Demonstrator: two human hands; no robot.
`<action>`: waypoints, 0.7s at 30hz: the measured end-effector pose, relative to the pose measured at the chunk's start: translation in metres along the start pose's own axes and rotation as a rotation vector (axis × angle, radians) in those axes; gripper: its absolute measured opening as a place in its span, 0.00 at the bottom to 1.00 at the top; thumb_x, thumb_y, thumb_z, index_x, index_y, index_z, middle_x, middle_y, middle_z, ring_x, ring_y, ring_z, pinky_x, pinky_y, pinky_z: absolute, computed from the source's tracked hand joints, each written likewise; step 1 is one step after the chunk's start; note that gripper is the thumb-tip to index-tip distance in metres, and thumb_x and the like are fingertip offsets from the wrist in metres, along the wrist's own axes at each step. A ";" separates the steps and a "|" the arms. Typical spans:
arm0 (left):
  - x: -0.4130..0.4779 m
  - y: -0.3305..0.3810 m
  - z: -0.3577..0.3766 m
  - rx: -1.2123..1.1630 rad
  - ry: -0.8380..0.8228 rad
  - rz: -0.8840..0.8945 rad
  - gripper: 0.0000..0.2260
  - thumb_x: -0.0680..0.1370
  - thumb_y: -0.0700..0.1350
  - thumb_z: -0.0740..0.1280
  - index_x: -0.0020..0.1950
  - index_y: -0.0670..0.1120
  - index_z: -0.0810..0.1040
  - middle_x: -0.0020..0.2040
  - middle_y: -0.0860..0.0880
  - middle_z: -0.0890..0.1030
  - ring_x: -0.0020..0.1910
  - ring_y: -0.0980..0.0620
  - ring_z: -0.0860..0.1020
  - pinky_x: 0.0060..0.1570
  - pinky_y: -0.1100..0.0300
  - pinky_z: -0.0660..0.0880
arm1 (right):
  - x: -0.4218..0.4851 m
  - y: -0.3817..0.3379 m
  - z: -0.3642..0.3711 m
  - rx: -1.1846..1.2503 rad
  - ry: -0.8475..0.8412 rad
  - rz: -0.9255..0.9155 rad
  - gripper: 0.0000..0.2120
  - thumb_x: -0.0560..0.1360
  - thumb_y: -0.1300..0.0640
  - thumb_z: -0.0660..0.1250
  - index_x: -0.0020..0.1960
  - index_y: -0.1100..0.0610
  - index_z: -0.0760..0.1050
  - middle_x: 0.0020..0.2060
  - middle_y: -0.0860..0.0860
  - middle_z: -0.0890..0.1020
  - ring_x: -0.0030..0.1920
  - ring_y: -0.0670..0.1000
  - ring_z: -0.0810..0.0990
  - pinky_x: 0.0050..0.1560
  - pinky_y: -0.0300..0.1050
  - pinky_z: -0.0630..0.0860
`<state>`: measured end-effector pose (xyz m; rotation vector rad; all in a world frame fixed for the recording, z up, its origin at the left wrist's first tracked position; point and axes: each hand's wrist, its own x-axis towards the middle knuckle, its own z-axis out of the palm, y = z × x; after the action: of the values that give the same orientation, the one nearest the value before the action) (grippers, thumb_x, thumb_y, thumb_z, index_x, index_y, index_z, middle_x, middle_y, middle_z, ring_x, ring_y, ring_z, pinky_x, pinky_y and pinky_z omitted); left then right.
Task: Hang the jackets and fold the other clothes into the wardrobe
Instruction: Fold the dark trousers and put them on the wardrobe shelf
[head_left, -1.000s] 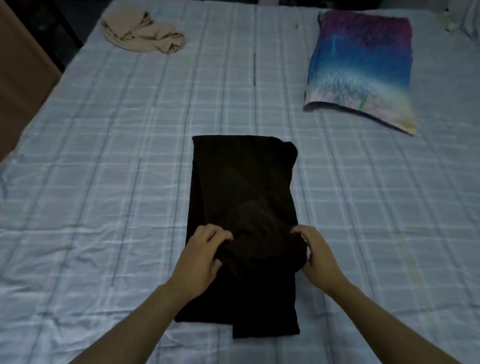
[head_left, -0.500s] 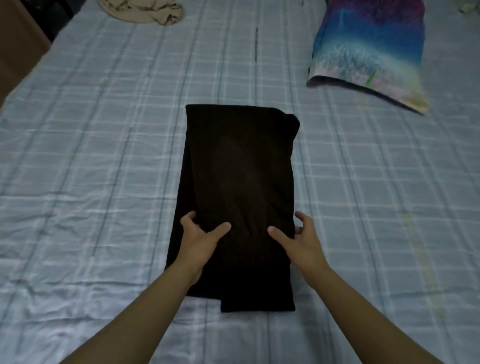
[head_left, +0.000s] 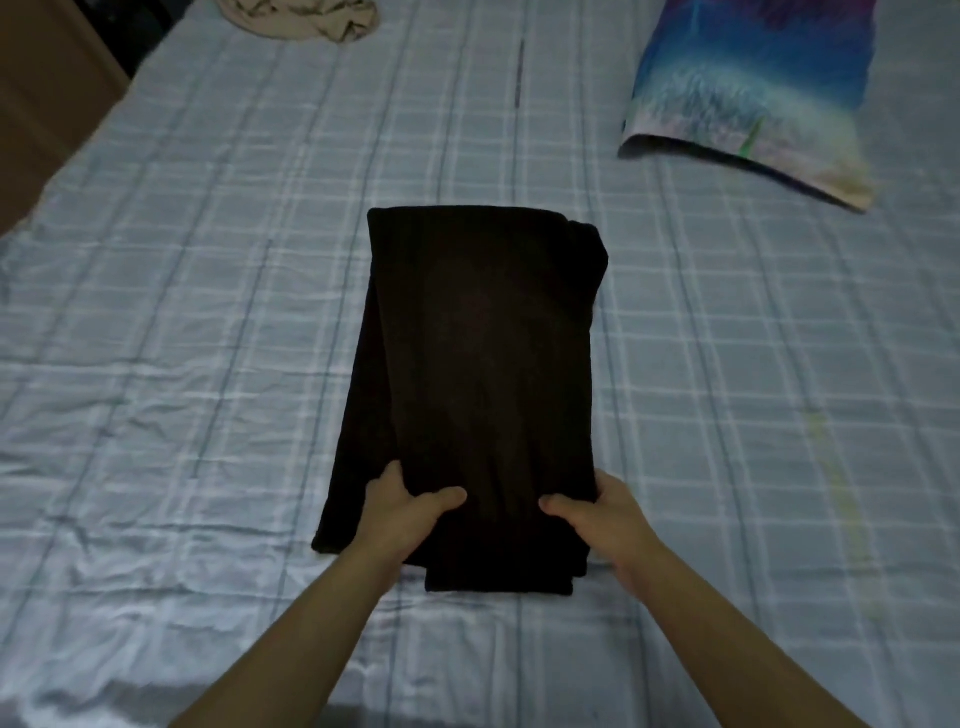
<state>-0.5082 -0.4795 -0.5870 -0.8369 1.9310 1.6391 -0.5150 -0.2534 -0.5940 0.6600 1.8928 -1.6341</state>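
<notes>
A dark brown, almost black garment (head_left: 478, 364) lies folded in a long rectangle on the checked bed sheet (head_left: 208, 312), its far end toward the pillow side. My left hand (head_left: 402, 512) grips its near left part, thumb on top and fingers tucked under a fold. My right hand (head_left: 605, 512) grips the near right edge the same way, thumb lying on the cloth. The fingers of both hands are hidden beneath the fabric. A beige crumpled garment (head_left: 301, 18) lies at the far left of the bed.
A pillow (head_left: 753, 88) with a blue, purple and pink print lies at the far right. A brown wooden piece of furniture (head_left: 47, 98) stands beside the bed's left edge. The sheet is wrinkled near me.
A bunched end that both hands held on top of the garment has been laid flat. Both hands then slid outward and took hold of the near side edges.
</notes>
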 end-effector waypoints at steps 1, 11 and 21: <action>0.001 0.002 0.000 -0.054 -0.027 -0.017 0.30 0.69 0.47 0.78 0.67 0.50 0.70 0.61 0.51 0.78 0.57 0.51 0.78 0.58 0.52 0.77 | 0.003 0.000 0.000 0.028 -0.010 0.005 0.21 0.71 0.58 0.77 0.61 0.48 0.77 0.52 0.43 0.83 0.52 0.46 0.83 0.52 0.40 0.80; -0.004 0.001 0.001 -0.156 -0.033 0.053 0.29 0.72 0.46 0.76 0.69 0.51 0.67 0.60 0.54 0.79 0.56 0.55 0.79 0.47 0.58 0.78 | 0.001 0.004 0.012 0.092 0.078 -0.107 0.28 0.70 0.56 0.78 0.67 0.53 0.71 0.58 0.48 0.82 0.57 0.49 0.82 0.60 0.52 0.79; -0.010 0.025 -0.044 0.168 0.158 0.370 0.28 0.73 0.48 0.75 0.70 0.49 0.69 0.60 0.55 0.77 0.56 0.56 0.77 0.57 0.58 0.76 | -0.028 -0.014 0.067 -0.129 0.254 -0.488 0.34 0.77 0.56 0.71 0.77 0.49 0.59 0.56 0.32 0.74 0.54 0.26 0.74 0.53 0.23 0.72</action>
<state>-0.5175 -0.5183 -0.5543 -0.5822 2.4114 1.6169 -0.4984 -0.3221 -0.5727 0.3816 2.4690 -1.7543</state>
